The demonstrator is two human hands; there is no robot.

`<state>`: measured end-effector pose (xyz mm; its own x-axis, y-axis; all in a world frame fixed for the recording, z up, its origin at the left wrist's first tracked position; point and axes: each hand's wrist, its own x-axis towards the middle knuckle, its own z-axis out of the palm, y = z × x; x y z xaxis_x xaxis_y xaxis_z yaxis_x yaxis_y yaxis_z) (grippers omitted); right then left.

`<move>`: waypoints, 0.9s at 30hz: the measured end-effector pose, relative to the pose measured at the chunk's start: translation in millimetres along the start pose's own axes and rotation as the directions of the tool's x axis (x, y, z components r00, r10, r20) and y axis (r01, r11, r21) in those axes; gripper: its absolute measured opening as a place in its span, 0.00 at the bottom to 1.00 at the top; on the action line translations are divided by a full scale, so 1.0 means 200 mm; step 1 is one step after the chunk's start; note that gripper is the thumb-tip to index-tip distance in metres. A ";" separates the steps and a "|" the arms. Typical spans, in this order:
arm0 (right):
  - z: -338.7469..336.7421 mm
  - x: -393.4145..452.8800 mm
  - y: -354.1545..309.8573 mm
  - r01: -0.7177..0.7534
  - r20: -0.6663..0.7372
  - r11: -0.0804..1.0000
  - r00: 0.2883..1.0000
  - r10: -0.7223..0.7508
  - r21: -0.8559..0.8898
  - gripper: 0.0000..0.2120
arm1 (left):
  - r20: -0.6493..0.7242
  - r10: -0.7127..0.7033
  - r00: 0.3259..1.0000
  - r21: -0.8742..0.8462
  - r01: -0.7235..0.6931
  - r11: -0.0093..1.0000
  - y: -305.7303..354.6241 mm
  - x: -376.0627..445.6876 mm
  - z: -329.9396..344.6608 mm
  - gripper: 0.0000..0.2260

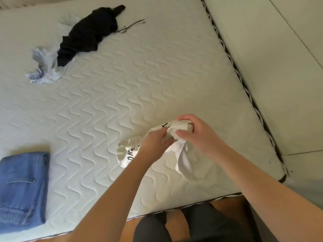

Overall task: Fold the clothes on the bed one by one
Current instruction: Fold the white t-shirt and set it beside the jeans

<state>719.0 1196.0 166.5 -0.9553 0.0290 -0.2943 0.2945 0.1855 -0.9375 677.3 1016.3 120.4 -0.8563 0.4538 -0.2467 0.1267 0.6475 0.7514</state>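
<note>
Both hands work a bunched white garment [176,147] with black lettering, held just above the near right part of the bed [157,75], a bare white mattress quilted in a wavy pattern. The left hand [155,141] pinches a fold of the cloth between thumb and fingers, while the right hand [190,130] curls over the upper bunch and grips it — the two hands nearly touch. Loose ends of the garment hang down on either side, one showing printed letters, the other plain white. At the near left edge lies a folded pair of blue jeans [22,187], flat and squared, a back pocket facing up. Far across the mattress a crumpled black garment [87,34] sprawls unfolded, a thin drawstring trailing from it to the right, and just beside its lower end sits a rumpled pale grey-blue piece [44,67] — the two touch or overlap slightly.
</note>
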 end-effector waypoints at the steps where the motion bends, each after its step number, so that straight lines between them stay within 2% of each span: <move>1: -0.01 -0.03 -0.03 -0.024 0.021 0.993 1.000 0.022 0.118 0.18 | -0.015 -0.010 1.000 0.021 0.011 1.000 0.04 -0.01 -0.04 0.09; 3: -0.03 -0.11 -0.05 -0.047 0.062 0.974 0.998 0.034 0.223 0.23 | -0.040 -0.008 0.999 0.030 0.009 1.000 0.11 -0.05 -0.12 0.07; 4: -0.03 -0.15 -0.05 -0.057 0.080 0.980 0.996 0.043 0.193 0.27 | -0.066 -0.001 0.998 0.014 0.002 1.000 0.14 -0.07 -0.15 0.09; 7: 0.03 -0.26 0.01 -0.142 0.122 0.989 0.982 0.146 -0.042 0.43 | -0.166 -0.022 0.986 -0.061 0.012 0.998 0.23 -0.13 -0.27 0.16; 10: 0.18 -0.37 0.07 -0.144 0.125 0.967 0.977 0.173 -0.211 0.49 | -0.232 -0.029 0.972 -0.101 0.005 0.995 0.36 -0.16 -0.40 0.18; 11: 0.24 -0.40 0.07 -0.105 0.115 0.975 0.985 0.129 -0.196 0.46 | -0.252 -0.019 0.968 -0.105 -0.008 0.994 0.41 -0.17 -0.44 0.19; 13: 0.33 -0.42 0.02 -0.019 0.067 0.990 0.997 0.029 -0.140 0.34 | -0.295 0.010 0.955 -0.097 -0.041 0.994 0.50 -0.17 -0.53 0.22; 15: 0.37 -0.41 -0.06 0.008 -0.020 0.997 1.000 -0.010 -0.075 0.24 | -0.334 0.027 0.942 -0.092 -0.061 0.994 0.58 -0.18 -0.60 0.23; 18: 0.37 -0.32 -0.15 0.023 -0.101 1.000 0.995 -0.021 0.012 0.19 | -0.385 0.032 0.922 -0.101 -0.077 0.992 0.66 -0.18 -0.70 0.21; 20: 0.34 -0.25 -0.22 -0.045 -0.149 0.995 0.988 0.031 -0.093 0.14 | -0.411 0.060 0.910 -0.106 -0.114 0.988 0.70 -0.18 -0.77 0.20; 22: 0.28 -0.16 -0.28 -0.084 -0.206 0.974 0.978 0.039 -0.212 0.03 | -0.438 0.084 0.895 -0.094 -0.139 0.986 0.73 -0.16 -0.86 0.19; 25: 0.14 -0.05 -0.45 -0.066 -0.260 0.991 0.965 0.033 -0.117 0.11 | -0.455 0.121 0.882 -0.066 -0.169 0.983 0.76 -0.14 -1.02 0.11; 27: 0.02 0.01 -0.59 -0.021 -0.293 0.999 0.956 0.011 -0.033 0.16 | -0.468 0.146 0.872 -0.017 -0.174 0.985 0.76 -0.11 -1.13 0.10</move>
<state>681.9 1170.1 275.4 -0.9183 0.3171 -0.2370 0.3135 0.2167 -0.9245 603.4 965.9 377.4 -0.9621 0.2038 0.1810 0.2653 0.5480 0.7933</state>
